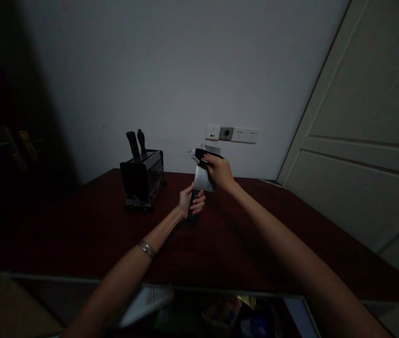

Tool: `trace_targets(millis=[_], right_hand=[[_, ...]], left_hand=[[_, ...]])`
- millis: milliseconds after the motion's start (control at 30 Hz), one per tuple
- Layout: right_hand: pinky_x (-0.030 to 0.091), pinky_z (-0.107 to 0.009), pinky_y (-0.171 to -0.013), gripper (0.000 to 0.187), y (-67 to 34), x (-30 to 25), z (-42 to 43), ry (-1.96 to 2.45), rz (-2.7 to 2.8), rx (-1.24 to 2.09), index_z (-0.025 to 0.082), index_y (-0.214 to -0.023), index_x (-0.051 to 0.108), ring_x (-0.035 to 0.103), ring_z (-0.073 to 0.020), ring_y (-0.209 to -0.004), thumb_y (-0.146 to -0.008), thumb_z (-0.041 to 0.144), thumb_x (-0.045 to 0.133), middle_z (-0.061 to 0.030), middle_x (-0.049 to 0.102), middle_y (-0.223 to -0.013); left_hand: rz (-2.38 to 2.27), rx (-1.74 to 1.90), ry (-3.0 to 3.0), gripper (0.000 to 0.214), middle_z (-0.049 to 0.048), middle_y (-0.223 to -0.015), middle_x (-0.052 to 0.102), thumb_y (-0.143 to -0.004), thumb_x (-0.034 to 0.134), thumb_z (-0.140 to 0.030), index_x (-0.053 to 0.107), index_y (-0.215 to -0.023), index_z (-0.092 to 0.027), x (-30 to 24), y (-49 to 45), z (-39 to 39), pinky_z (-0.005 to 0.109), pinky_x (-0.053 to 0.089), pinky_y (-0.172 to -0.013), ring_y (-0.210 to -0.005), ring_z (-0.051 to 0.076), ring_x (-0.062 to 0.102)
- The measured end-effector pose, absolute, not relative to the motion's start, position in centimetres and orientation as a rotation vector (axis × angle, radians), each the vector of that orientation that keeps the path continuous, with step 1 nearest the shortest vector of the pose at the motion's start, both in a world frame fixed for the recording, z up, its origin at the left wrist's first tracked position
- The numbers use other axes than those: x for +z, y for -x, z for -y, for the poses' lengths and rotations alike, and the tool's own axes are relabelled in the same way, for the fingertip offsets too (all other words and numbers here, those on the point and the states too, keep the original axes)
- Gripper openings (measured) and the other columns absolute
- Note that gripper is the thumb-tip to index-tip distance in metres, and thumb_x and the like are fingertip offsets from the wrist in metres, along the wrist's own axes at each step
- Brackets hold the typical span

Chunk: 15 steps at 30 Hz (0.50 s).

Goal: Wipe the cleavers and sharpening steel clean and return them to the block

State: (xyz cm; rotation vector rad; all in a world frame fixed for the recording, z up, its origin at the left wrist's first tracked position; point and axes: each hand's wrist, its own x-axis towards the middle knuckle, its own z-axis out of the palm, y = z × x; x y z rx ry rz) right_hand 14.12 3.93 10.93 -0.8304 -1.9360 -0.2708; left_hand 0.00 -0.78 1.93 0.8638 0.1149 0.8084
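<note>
My left hand (190,201) is closed around the black handle of a cleaver (202,179), which stands blade upward above the table. Across the upper blade, my right hand (218,169) grips a black cloth-like piece (202,154) with a pale edge on its left. The blade shows below this piece, and a grey strip shows above it. Dim light hides exactly what the dark piece is. To the left stands a black knife block (143,178) with two black-handled tools (133,143) upright in it.
The dark red tabletop (255,225) reaches back to a white wall (171,70) with sockets (244,135). A pale panelled door (361,141) is on the right. Below the front edge, an open drawer (304,310) holds packets and other items.
</note>
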Motion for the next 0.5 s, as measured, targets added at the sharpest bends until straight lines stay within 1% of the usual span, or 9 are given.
trace_targets(millis=[100, 167, 267, 400, 500], right_hand=[[0.043, -0.038, -0.095, 0.030, -13.9, 12.2, -4.9, 0.861, 1.846, -0.302, 0.020, -0.098, 0.068, 0.056, -0.0210, -0.110, -0.077, 0.006, 0.052, -0.0049, 0.064, -0.112], [0.043, -0.038, -0.094, 0.030, -13.6, 11.9, -4.6, 0.867, 1.841, -0.311, 0.020, -0.099, 0.067, 0.055, -0.0211, -0.110, -0.077, 0.007, 0.052, -0.0050, 0.064, -0.112], [0.043, -0.036, -0.095, 0.030, -13.3, 9.6, -2.7, 0.844, 1.911, -0.293, 0.020, -0.102, 0.066, 0.053, -0.0203, -0.113, -0.078, 0.008, 0.052, -0.0057, 0.063, -0.113], [0.043, -0.036, -0.096, 0.035, -13.2, 5.8, 0.3, 0.817, 2.033, -0.215, 0.021, -0.106, 0.065, 0.050, -0.0197, -0.116, -0.079, 0.007, 0.050, -0.0050, 0.062, -0.116], [0.044, -0.035, -0.095, 0.034, -13.5, 5.0, 0.8, 0.810, 2.098, -0.212, 0.020, -0.106, 0.065, 0.051, -0.0199, -0.115, -0.079, 0.007, 0.049, -0.0059, 0.061, -0.117]], left_hand=[[-0.125, 0.789, -0.877, 0.049, -0.0062, -0.043, 0.027, -0.088, 0.018, -0.051, 0.041, -0.062, -0.016, 2.1, 0.0, 1.1, 0.017, 0.023, -0.024, -0.027, 0.006, 0.018], [-0.129, 0.783, -0.878, 0.049, -0.0063, -0.044, 0.026, -0.088, 0.019, -0.051, 0.041, -0.062, -0.016, 2.2, 0.1, 1.1, 0.017, 0.023, -0.023, -0.027, 0.006, 0.018], [-0.138, 0.796, -0.864, 0.048, -0.0067, -0.044, 0.025, -0.088, 0.020, -0.052, 0.040, -0.061, -0.017, 2.1, 0.2, 1.0, 0.018, 0.023, -0.023, -0.026, 0.006, 0.018], [-0.175, 0.868, -0.814, 0.047, -0.0066, -0.044, 0.025, -0.088, 0.019, -0.049, 0.040, -0.061, -0.017, 1.7, 0.1, 0.7, 0.019, 0.022, -0.023, -0.026, 0.007, 0.019], [-0.177, 0.899, -0.794, 0.047, -0.0065, -0.043, 0.024, -0.088, 0.018, -0.047, 0.041, -0.061, -0.016, 1.5, -0.1, 0.6, 0.018, 0.022, -0.023, -0.026, 0.007, 0.019]])
